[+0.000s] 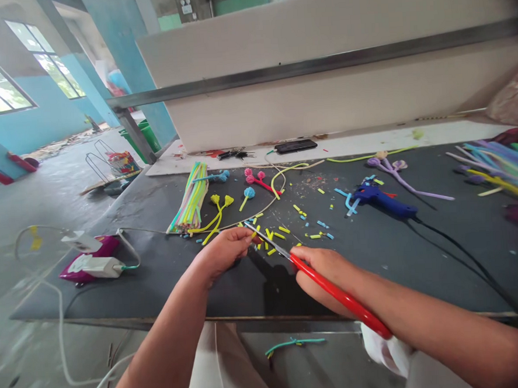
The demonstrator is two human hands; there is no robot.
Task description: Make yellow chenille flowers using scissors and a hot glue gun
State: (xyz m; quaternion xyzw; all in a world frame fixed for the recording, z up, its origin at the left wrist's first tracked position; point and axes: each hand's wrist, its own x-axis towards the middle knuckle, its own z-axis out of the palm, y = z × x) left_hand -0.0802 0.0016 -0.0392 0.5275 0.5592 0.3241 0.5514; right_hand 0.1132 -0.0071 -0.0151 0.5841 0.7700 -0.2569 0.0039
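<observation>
The scissors (pixel 335 289) lie in the right hand (pixel 320 266), the long axis running slantwise over the dark, smooth table (pixel 376 245): narrow metal blades point away from the person and to the left, and the smooth, rounded red handle runs back toward the right forearm. The right hand is closed around the handle near the blades. The left hand (pixel 231 246) is pinched, fingertips together, on what seems to be a small yellow piece (pixel 253 235), partly hidden, beside the blade tips. The hands are apart, with the blades spanning the gap between them.

Just beyond and beside the blades, short, straight yellow and blue offcuts (pixel 279 235) are scattered. Farther left lies a bundle (pixel 189 198) of long, fuzzy stems in green, yellow and pink, its length pointing away from the person. Between bundle and offcuts are a forked yellow stem (pixel 218 214) with two tufted heads and a round, fluffy blue head (pixel 249 193) on a short stalk; past them, a red stem (pixel 267 186) carries pink balls. To the right, a blue plastic glue gun (pixel 385 202) trails a black cord, near a branching purple stem (pixel 401 179) with soft, rounded heads
</observation>
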